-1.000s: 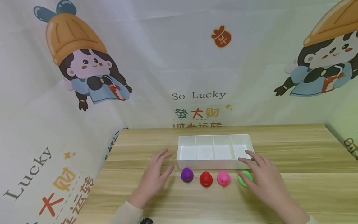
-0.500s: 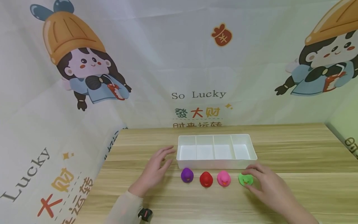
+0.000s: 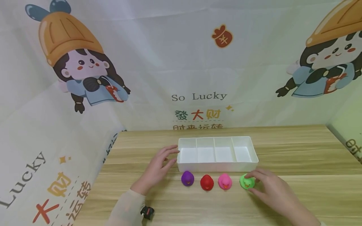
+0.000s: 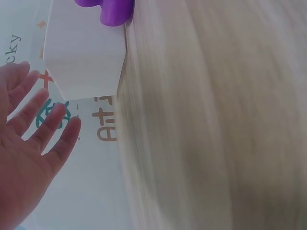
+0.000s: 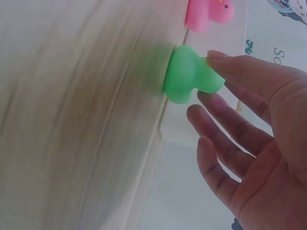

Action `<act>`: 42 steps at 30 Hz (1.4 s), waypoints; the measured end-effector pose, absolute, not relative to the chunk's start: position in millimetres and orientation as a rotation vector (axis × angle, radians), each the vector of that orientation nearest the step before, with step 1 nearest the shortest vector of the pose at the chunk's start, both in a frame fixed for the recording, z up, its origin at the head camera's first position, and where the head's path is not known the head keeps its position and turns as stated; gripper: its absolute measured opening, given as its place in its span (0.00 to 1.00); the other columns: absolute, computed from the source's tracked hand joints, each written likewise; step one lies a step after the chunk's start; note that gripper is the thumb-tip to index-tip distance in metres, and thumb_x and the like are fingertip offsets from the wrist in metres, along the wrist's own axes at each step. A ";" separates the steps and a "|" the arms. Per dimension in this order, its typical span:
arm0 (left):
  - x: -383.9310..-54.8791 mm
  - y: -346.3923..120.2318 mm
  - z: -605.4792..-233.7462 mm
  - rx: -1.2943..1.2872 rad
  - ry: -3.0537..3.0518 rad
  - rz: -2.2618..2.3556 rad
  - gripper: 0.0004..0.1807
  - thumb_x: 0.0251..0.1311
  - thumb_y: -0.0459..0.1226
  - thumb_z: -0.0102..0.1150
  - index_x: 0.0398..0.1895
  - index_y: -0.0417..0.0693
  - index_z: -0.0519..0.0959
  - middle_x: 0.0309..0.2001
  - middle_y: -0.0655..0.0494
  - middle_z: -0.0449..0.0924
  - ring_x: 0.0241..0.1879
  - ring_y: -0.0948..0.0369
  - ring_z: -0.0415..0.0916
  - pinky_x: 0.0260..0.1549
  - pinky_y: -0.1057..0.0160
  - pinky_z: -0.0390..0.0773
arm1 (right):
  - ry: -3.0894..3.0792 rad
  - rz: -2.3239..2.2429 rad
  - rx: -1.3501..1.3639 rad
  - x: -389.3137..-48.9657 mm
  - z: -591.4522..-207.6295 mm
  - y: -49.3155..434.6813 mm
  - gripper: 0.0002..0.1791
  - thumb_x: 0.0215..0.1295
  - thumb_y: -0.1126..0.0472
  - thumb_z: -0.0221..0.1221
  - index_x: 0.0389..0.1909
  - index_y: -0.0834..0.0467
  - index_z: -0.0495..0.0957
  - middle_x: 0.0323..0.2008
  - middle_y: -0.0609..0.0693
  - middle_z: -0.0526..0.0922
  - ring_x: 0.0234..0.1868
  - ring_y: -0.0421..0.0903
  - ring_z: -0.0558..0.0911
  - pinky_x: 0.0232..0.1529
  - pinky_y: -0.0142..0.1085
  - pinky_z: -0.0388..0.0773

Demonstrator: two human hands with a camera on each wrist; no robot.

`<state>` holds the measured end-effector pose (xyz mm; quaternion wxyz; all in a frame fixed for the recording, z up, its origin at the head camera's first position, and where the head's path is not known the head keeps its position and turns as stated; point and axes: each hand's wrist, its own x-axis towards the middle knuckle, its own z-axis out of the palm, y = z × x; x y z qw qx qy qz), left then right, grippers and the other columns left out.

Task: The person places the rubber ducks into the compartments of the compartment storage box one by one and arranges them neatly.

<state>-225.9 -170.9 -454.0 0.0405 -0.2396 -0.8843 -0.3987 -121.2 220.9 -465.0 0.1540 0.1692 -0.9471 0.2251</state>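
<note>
My right hand [image 3: 272,188] is at the green toy duck [image 3: 247,181], with thumb and fingers around its head. In the right wrist view the thumb [image 5: 225,57] lies at the beak of the green duck [image 5: 182,76], which sits on the table; the other fingers are spread loosely behind the head. My left hand [image 3: 156,168] holds nothing, its fingers relaxed, fingertips right at the left end of the white four-section tray [image 3: 217,166]. The left wrist view shows those fingers [image 4: 50,127] spread beside the tray's end wall [image 4: 88,79].
In front of the tray, a purple duck [image 3: 187,178], a red duck [image 3: 207,182] and a pink duck [image 3: 225,181] stand in a row left of the green one. A small black object [image 3: 147,212] is at the left sleeve. A printed cloth [image 3: 152,62] hangs behind the wooden table [image 3: 297,150].
My right hand has drawn back from over the tray and come down around the green duck's head. My left hand has moved slightly forward to the tray's end.
</note>
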 end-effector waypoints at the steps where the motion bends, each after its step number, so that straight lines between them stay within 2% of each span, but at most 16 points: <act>1: -226.5 -170.8 -454.5 -0.740 -2.707 -1.219 0.18 0.72 0.34 0.59 0.64 0.45 0.78 0.73 0.49 0.72 0.73 0.46 0.66 0.60 0.40 0.76 | -2.714 0.651 0.485 -121.5 -465.2 221.0 0.21 0.48 0.62 0.79 0.42 0.45 0.85 0.40 0.33 0.83 0.37 0.38 0.83 0.35 0.35 0.81; 12: -229.2 -170.4 -458.9 -0.728 -2.749 -1.179 0.16 0.72 0.34 0.59 0.61 0.45 0.79 0.70 0.52 0.75 0.71 0.47 0.68 0.60 0.43 0.77 | -2.716 0.658 0.471 -125.1 -466.5 220.6 0.19 0.50 0.59 0.79 0.41 0.43 0.84 0.40 0.33 0.85 0.38 0.41 0.84 0.37 0.39 0.82; 26: -241.9 -172.2 -456.5 -0.744 -2.777 -1.182 0.12 0.67 0.34 0.64 0.53 0.49 0.83 0.68 0.54 0.76 0.69 0.49 0.71 0.58 0.46 0.78 | -2.737 0.686 0.473 -126.3 -465.9 219.8 0.17 0.52 0.60 0.78 0.41 0.43 0.83 0.39 0.34 0.85 0.39 0.40 0.84 0.39 0.39 0.82; 35: -248.6 -177.5 -453.3 -0.827 -2.784 -1.200 0.13 0.66 0.35 0.66 0.52 0.47 0.83 0.69 0.51 0.75 0.69 0.46 0.70 0.57 0.41 0.77 | -2.725 0.666 0.491 -127.8 -468.5 220.0 0.18 0.51 0.61 0.77 0.41 0.44 0.83 0.38 0.34 0.83 0.38 0.38 0.82 0.37 0.36 0.81; 42: -250.1 -179.9 -455.5 -0.884 -2.770 -1.084 0.14 0.66 0.37 0.66 0.54 0.49 0.82 0.69 0.53 0.76 0.69 0.48 0.66 0.68 0.40 0.67 | -2.723 0.647 0.488 -128.9 -469.2 219.5 0.19 0.50 0.61 0.78 0.40 0.43 0.83 0.38 0.34 0.83 0.37 0.39 0.83 0.35 0.36 0.80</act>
